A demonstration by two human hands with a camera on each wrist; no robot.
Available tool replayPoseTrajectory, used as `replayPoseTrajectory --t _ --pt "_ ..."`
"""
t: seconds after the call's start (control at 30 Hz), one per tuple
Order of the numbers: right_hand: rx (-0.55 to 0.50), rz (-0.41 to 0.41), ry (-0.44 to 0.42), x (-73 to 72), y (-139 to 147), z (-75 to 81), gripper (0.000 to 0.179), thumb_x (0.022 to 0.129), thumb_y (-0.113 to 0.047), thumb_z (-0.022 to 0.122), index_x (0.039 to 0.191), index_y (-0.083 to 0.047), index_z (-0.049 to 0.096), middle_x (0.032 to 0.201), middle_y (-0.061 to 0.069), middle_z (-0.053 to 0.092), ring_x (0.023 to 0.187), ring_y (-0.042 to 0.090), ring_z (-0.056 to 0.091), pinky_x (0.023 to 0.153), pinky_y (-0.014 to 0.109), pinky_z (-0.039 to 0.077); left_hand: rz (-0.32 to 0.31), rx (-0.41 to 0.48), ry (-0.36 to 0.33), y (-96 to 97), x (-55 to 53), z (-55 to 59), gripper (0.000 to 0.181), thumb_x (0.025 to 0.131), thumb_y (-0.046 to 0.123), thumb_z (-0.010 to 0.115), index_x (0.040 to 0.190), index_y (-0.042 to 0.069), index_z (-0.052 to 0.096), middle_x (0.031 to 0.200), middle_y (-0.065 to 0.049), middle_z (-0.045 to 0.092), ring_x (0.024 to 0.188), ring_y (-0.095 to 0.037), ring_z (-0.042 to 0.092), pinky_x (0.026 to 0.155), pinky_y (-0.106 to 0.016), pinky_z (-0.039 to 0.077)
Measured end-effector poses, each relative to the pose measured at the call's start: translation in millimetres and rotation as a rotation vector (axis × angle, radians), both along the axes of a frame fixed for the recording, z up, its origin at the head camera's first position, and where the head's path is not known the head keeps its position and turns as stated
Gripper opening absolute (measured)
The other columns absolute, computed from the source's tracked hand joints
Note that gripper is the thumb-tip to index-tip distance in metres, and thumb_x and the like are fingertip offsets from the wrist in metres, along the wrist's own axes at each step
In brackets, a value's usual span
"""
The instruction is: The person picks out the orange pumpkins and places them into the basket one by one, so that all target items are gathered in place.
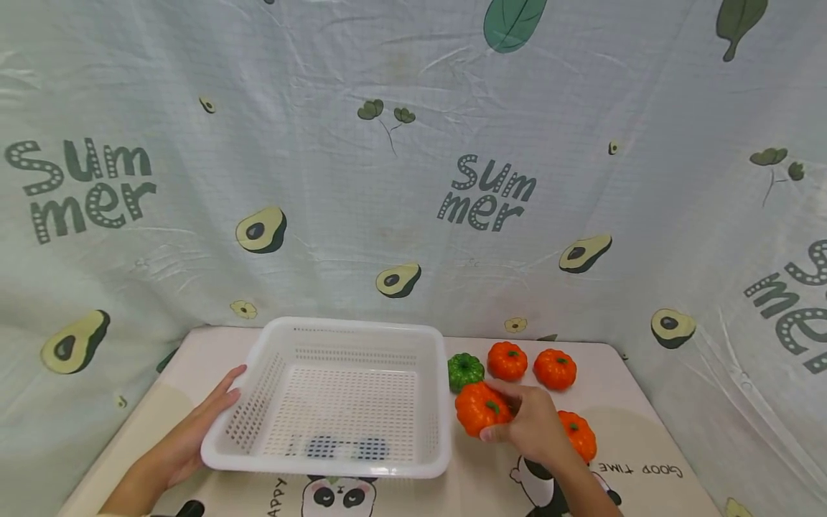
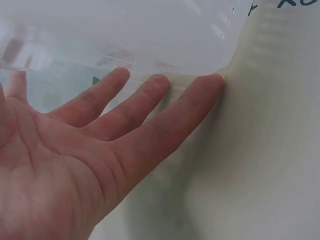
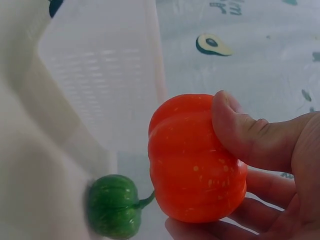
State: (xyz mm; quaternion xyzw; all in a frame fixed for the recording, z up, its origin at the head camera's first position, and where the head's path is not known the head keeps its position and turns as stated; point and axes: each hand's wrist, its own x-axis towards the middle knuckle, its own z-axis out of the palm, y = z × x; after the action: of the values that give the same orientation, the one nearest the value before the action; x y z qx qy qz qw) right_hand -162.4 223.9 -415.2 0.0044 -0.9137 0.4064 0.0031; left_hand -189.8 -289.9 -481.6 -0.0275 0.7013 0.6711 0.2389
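A white plastic basket (image 1: 329, 465) with slotted walls stands left of the middle of the table. My left hand (image 1: 197, 434) is at its left side, and in the left wrist view the extended fingertips (image 2: 202, 90) touch the basket's lower edge. My right hand (image 1: 526, 424) grips a glossy orange pumpkin (image 1: 479, 411) with a green stem, just right of the basket. The right wrist view shows the thumb on one side of this pumpkin (image 3: 197, 160) and fingers under the other. Close behind it lies a green pumpkin (image 1: 465, 372), near the basket's right wall.
Two more orange pumpkins, one (image 1: 507, 361) beside the other (image 1: 555, 369), sit at the back right. A third orange pumpkin (image 1: 577, 435) is partly hidden behind my right wrist. A printed curtain (image 1: 336, 179) hangs behind and beside the light table (image 1: 636, 431).
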Motion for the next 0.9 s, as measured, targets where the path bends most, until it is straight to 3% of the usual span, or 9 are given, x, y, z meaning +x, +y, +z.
replayPoseTrajectory --t 0.2,0.6,0.9 --pt "0.001 0.031 0.046 -6.8 0.2 7.5 0.072 0.065 -0.015 0.099 0.132 -0.012 0.073 0.135 0.009 0.072 0.112 0.025 0.069 0.101 0.053 0.054 0.013 -0.004 0.004 6.2 -1.9 -0.3 0.068 0.113 0.052 0.029 0.166 0.040 -0.011 0.175 -0.019 -0.002 0.135 -0.030 0.042 0.097 -0.044 0.050" --pt "0.016 0.026 0.045 -13.9 -7.1 22.0 0.070 0.068 -0.011 0.096 0.134 -0.016 0.073 0.139 0.009 0.070 0.119 0.029 0.067 0.105 0.056 0.051 -0.005 0.020 0.019 15.5 -7.3 -5.2 0.066 0.113 0.050 0.028 0.166 0.039 -0.011 0.175 -0.019 -0.002 0.135 -0.028 0.042 0.098 -0.043 0.050" --pt "-0.076 0.086 0.041 -25.3 -29.8 21.2 0.069 0.068 -0.007 0.096 0.133 -0.018 0.073 0.129 0.005 0.074 0.112 0.024 0.070 0.104 0.054 0.052 -0.014 -0.015 0.001 2.8 -3.2 -3.3 0.067 0.113 0.051 0.026 0.165 0.040 -0.014 0.175 -0.019 -0.008 0.137 -0.033 0.038 0.096 -0.046 0.051"
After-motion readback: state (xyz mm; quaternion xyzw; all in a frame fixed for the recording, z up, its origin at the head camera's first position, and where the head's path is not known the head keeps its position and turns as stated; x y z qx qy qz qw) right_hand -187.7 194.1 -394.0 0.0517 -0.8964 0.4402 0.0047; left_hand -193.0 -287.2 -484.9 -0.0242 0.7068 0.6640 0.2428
